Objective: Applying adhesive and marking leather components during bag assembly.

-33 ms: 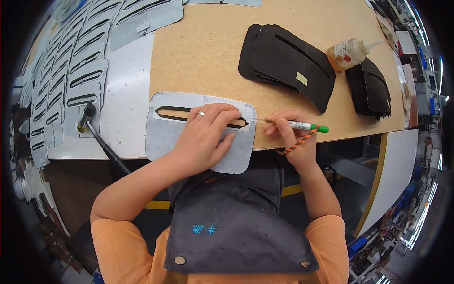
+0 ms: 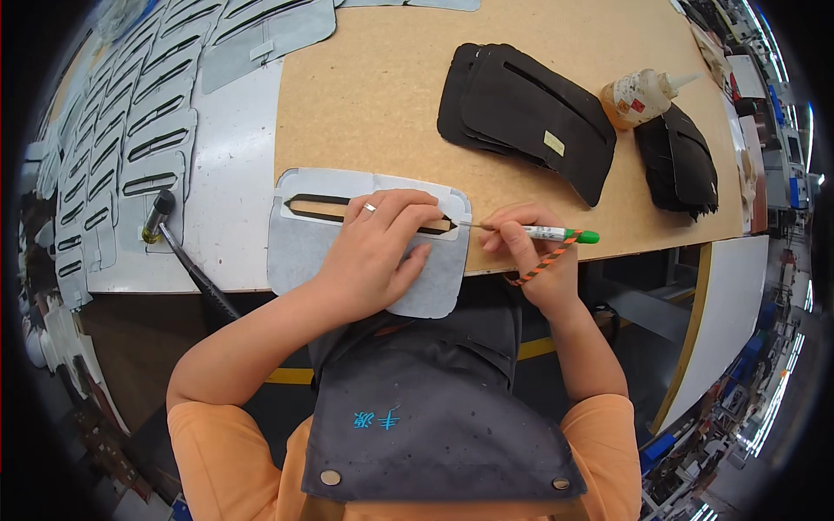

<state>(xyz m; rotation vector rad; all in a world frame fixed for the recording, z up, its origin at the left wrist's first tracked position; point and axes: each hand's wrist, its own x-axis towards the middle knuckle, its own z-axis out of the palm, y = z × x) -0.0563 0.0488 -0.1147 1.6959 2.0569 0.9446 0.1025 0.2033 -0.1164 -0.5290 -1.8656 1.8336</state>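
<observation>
A light grey panel [image 2: 304,247] with rounded corners lies at the table's front edge, partly overhanging it. Across its upper part runs a long slot with black edging [image 2: 317,208], through which the tan board shows. My left hand [image 2: 373,247] rests flat on the panel, fingers over the slot's middle and hiding part of it. My right hand [image 2: 530,252] grips a slim pen-like tool [image 2: 547,233] with a white barrel, a green end and an orange-and-black cord. Its thin tip touches or hovers over the panel near the slot's right end; which, I cannot tell.
Black panels [image 2: 530,104] lie stacked at the far right, beside a spouted bottle [image 2: 638,97] and another black stack [image 2: 682,165]. A hammer [image 2: 187,256] sits at left, its handle past the table edge. Rows of slotted grey panels [image 2: 156,143] cover the far left.
My right hand and the pen-like tool have shifted slightly left, bringing the tip closer to the slot's right end. My left hand and the panel stay where they were.
</observation>
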